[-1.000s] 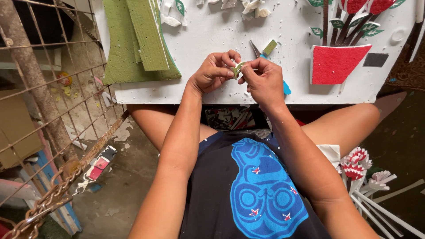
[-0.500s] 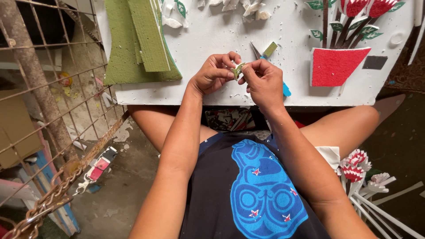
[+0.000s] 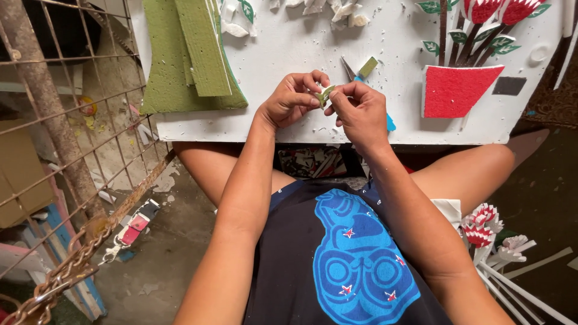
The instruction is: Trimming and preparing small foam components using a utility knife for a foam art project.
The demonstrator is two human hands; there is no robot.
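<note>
A small green and white foam piece [image 3: 325,94] is pinched between the fingertips of both hands above a white board [image 3: 361,129]. My left hand [image 3: 290,99] grips it from the left and my right hand [image 3: 358,109] from the right, fingers curled tight around it. Just behind my right hand, scissors [image 3: 351,72] with a blue handle lie on the board, partly hidden. Much of the foam piece is covered by my fingers.
Green foam sheets [image 3: 189,54] lie at the board's left. A foam flower picture with a red pot [image 3: 459,89] sits at the right. White foam scraps [image 3: 328,9] lie at the far edge. A rusty wire fence [image 3: 54,138] with a chain stands left. Finished foam flowers [image 3: 484,222] lie lower right.
Both hands stay together on the foam piece; the fingers have shifted slightly while working it.
</note>
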